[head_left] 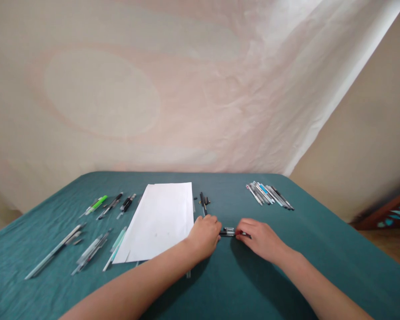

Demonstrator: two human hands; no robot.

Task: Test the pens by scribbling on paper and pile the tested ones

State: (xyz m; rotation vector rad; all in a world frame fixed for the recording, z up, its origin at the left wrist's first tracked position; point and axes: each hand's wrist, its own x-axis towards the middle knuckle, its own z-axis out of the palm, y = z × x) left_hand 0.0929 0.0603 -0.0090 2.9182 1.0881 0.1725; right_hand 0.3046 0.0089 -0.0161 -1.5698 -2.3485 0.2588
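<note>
Black pens with clear parts [228, 232] lie crosswise between my two hands, low over the cloth or on it. My left hand [205, 235] is closed, fingers curled over their left end. The fingers of my right hand [260, 239] pinch the right end, where a dark tip sticks out below and some red shows at the fingertips. How many pens are gripped I cannot tell, as the fingers cover both ends. Just beyond my left hand lies a black pen [203, 203] with small dark pieces beside it.
White paper sheets [166, 218] lie left of my hands. A row of pens [270, 194] sits at the back right. Several small groups of pens and pen parts are spread at the left, one with a bright green pen [98, 203]. The table has a green cloth [253, 293].
</note>
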